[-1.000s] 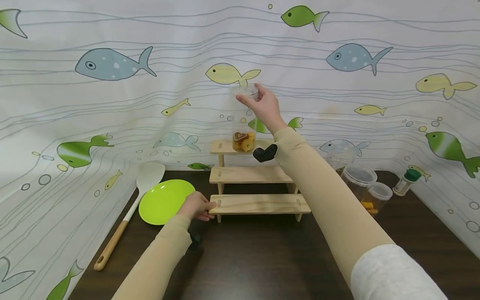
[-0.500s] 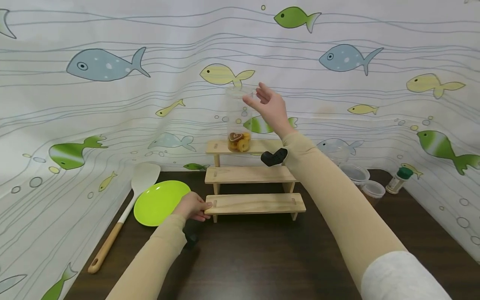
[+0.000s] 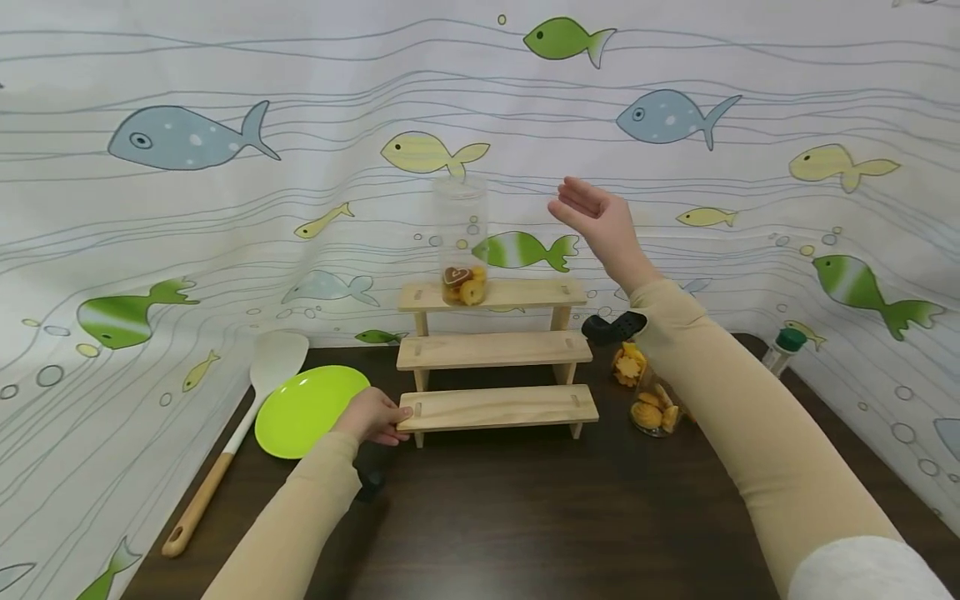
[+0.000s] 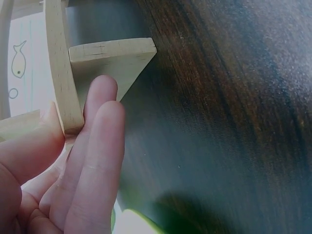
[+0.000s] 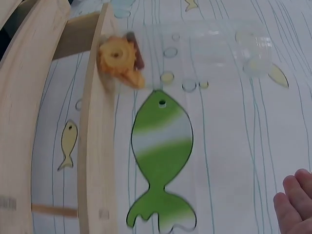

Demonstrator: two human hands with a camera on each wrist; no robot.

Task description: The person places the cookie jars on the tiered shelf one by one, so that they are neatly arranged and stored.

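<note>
A three-step wooden shelf (image 3: 495, 349) stands at the middle back of the dark table. My left hand (image 3: 372, 416) pinches the left end of its lowest board, thumb on top and fingers beneath; the left wrist view shows the thumb against the wooden board (image 4: 62, 73). On the top step, towards the left, a tall clear jar (image 3: 461, 225) stands upright with cookies (image 3: 465, 285) at its bottom. To the right of that jar, my right hand (image 3: 603, 225) is in the air with straight fingers, touching nothing. In the right wrist view only its fingertips (image 5: 295, 200) show.
On the left lie a lime-green plate (image 3: 311, 410) and a white spatula (image 3: 277, 358) with a wooden handle. Clear containers of cookies (image 3: 654, 412) stand on the right, partly behind my right arm. A green-capped shaker (image 3: 784, 350) is beyond them. Fish-patterned cloth (image 3: 330, 67) hangs behind.
My right hand has let go of the tall jar's top and moved away to the right. The jar stays on the top step. My left hand keeps its grip on the lowest board.
</note>
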